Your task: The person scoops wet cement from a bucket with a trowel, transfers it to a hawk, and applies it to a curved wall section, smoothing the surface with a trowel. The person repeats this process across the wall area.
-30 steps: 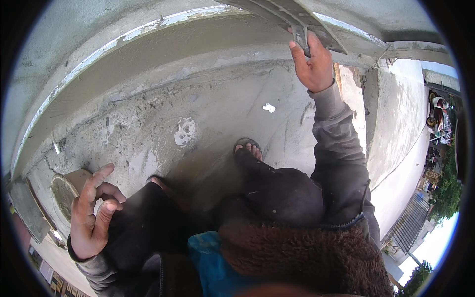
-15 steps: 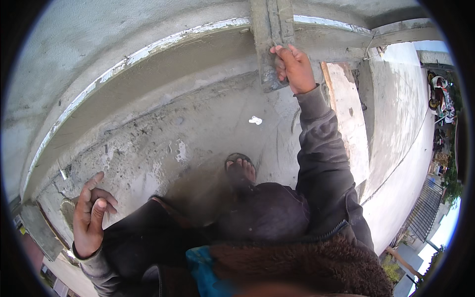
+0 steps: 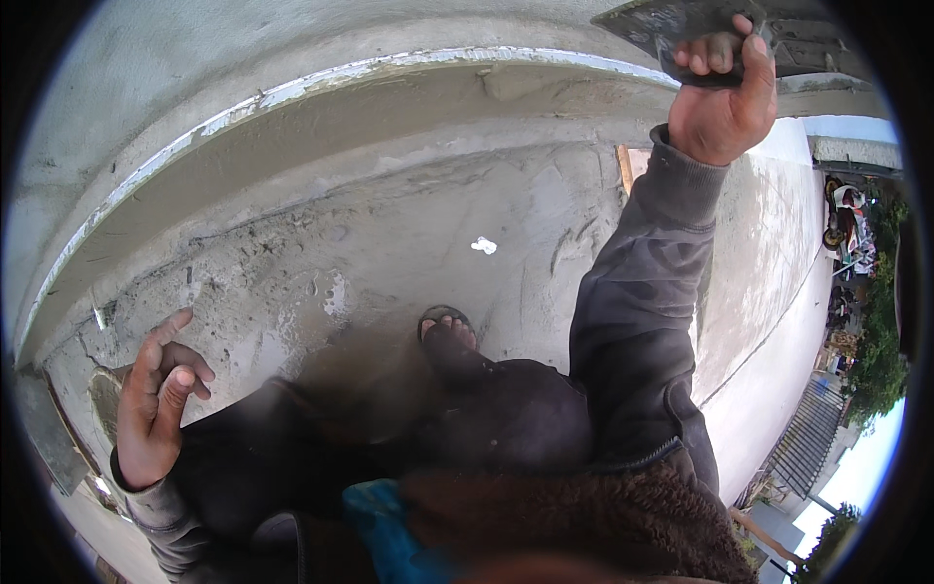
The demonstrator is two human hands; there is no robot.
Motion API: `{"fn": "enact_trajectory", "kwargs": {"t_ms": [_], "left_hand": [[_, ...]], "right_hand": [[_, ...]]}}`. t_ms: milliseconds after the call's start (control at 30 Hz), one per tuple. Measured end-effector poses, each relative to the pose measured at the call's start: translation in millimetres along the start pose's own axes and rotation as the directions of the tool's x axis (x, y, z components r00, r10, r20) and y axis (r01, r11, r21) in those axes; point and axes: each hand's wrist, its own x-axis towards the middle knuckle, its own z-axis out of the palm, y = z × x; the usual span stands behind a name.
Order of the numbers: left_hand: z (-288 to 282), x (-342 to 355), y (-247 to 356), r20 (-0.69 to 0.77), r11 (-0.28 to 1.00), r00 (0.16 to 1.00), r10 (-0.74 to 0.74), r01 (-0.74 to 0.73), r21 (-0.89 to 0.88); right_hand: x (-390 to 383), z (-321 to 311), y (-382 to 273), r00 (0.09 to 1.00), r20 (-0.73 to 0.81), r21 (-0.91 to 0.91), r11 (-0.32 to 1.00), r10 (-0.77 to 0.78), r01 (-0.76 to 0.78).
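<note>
At the upper right my right hand [image 3: 725,102] is wrapped round the handle of a plastering trowel [image 3: 647,24]. The flat grey blade, smeared with wet mortar, lies close to the wall by the right end of the ledge; my fingers cover the handle. Low on the left, my left hand [image 3: 159,404] holds nothing. Its fingers are loosely bent and apart, raised above the mortar-stained floor [image 3: 409,229].
A plastered ledge [image 3: 321,102] with a white edge strip [image 3: 379,63] curves along the grey wall [image 3: 243,49]. A white scrap [image 3: 484,245] lies beyond my sandalled foot [image 3: 448,326]. A wooden strip [image 3: 625,170] sits beside my right sleeve. Motorbikes [image 3: 842,214] stand far right.
My right hand has carried the trowel up and to the right, and the blade has turned from upright to nearly sideways. My left hand keeps its pose; the whole view has shifted slightly.
</note>
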Motion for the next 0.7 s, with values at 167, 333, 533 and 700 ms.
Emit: {"fn": "enact_trajectory", "kwargs": {"t_ms": [167,333,533,700], "left_hand": [[-6,-6,3,-0.024,1.000,1.000,-0.010,0.010,-0.021],[-1,5,-5,-0.042,0.996,0.999,-0.028,0.031,0.085],[2,0,-8,-0.089,0.984,0.990,-0.107,0.118,0.135],[2,-15,-5,-0.158,0.973,0.978,-0.138,0.163,0.161]], "right_hand": [[-45,-62,-22,0.922,0.259,-0.538,0.836,0.289,-0.111],[-97,-158,53,0.680,0.504,-0.833,0.091,0.533,0.546],[-75,-175,101,0.527,0.462,-0.631,-0.153,0.713,0.760],[-67,-200,96,0.562,0.353,-0.647,-0.239,0.748,0.724]]}}
